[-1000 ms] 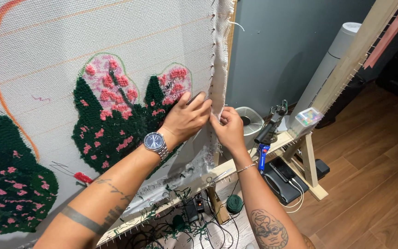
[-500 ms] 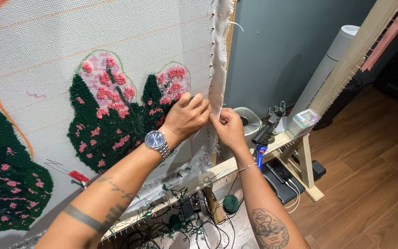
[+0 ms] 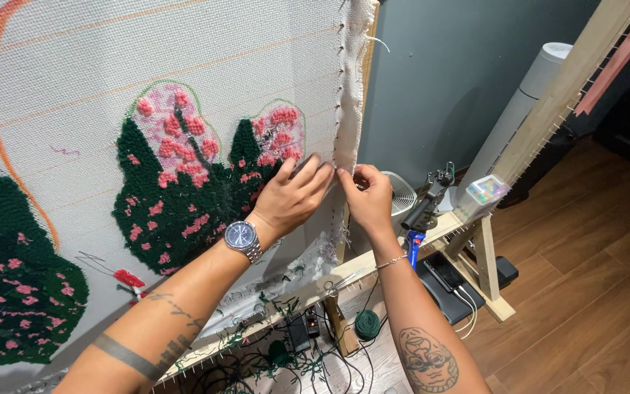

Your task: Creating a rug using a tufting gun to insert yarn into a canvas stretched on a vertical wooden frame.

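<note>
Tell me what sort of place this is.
Probably a home rug-tufting workshop: a white cloth stretched on a wooden frame carries tufted green and pink patches, a tufting gun sits by the frame, and green yarn lies below.

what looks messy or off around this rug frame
Loose dark green yarn scraps lie tangled with cables below the frame's lower rail. The cloth's right edge, where the left hand and right hand meet, is frayed and wavy.

Backing cloth (image 3: 184, 51): off-white, crossed by an orange curved line
Tufted motifs (image 3: 184, 182): dark green, dotted pink
Wall (image 3: 461, 73): grey-blue
Floor (image 3: 592, 292): brown wood
Yarn ball (image 3: 366, 323): dark green
Wristwatch (image 3: 243, 237): silver, blue dial
</note>
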